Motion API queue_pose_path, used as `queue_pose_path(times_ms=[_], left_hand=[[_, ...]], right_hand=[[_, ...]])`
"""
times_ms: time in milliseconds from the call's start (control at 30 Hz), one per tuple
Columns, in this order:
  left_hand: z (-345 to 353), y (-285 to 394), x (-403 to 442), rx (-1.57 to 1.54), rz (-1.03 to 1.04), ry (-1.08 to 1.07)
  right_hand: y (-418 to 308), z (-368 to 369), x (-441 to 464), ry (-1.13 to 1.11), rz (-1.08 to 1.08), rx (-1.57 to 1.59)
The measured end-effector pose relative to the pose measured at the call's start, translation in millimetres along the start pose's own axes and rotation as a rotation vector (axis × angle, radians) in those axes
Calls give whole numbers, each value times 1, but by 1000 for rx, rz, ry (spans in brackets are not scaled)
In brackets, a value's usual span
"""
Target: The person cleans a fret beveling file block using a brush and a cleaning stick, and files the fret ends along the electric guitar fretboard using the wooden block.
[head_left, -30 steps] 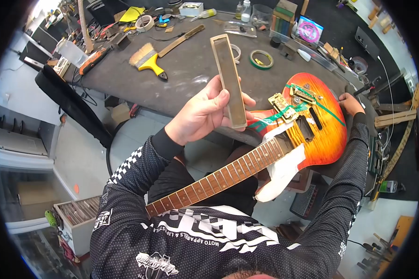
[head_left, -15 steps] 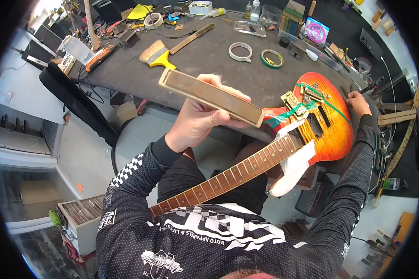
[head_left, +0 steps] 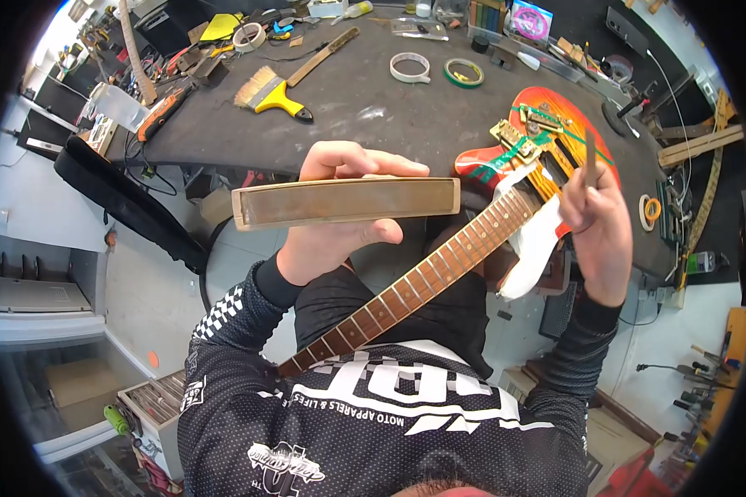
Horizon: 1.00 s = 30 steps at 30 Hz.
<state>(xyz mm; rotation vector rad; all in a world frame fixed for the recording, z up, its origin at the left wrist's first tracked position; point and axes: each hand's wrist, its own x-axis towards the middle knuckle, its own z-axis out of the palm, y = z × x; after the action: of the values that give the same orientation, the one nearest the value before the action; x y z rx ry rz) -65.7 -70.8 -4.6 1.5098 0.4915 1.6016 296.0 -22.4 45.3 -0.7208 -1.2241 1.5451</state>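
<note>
My left hand [head_left: 331,236] grips a long wood-rimmed block [head_left: 348,203] from behind, thumb below and fingers above. A worn, brownish flat face set inside its pale rim is turned toward me. My right hand [head_left: 593,211] is raised in front of the guitar body, closed around a thin upright strip that is blurred and cannot be made out. Across my lap lies an electric guitar with a sunburst body [head_left: 539,116], green tape around its bridge and a fretted neck [head_left: 414,286] running down to the left. White paper [head_left: 530,253] covers part of the body where the neck joins.
On the dark workbench [head_left: 340,141] lie a yellow-handled paintbrush [head_left: 272,95], a wooden-handled brush [head_left: 323,58], and two tape rolls, one white [head_left: 409,68] and one green [head_left: 464,73]. An orange-handled tool [head_left: 164,114] rests at the left edge. Orange tape [head_left: 652,209] is at the right.
My right hand has come back from the bench's right side to in front of the guitar body, now with a thin strip in it. My left hand has levelled the block and moved it lower left.
</note>
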Motion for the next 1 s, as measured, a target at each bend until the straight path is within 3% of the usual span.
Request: queue_pose_path(times_ms=[200,400,533,633,767,1000], left_hand=[[-3,12,-26,26,-19,-5],[-6,18,-51,44,-29,13],[-5,20,-61,119,4,-16],[-2,24,-65,225,98,-68],[-3,29,-66,351,171,-144],[-2,29,-69,370,186,-123]], right_hand=[[27,76,-41,-43,89,-93],[39,115,-58,-125,129,17],[39,116,-68,-102,187,-142],[31,131,-71,-65,-121,-814],[25,143,-68,-133,-447,-1079],[20,143,-73,-216,-570,-1317]])
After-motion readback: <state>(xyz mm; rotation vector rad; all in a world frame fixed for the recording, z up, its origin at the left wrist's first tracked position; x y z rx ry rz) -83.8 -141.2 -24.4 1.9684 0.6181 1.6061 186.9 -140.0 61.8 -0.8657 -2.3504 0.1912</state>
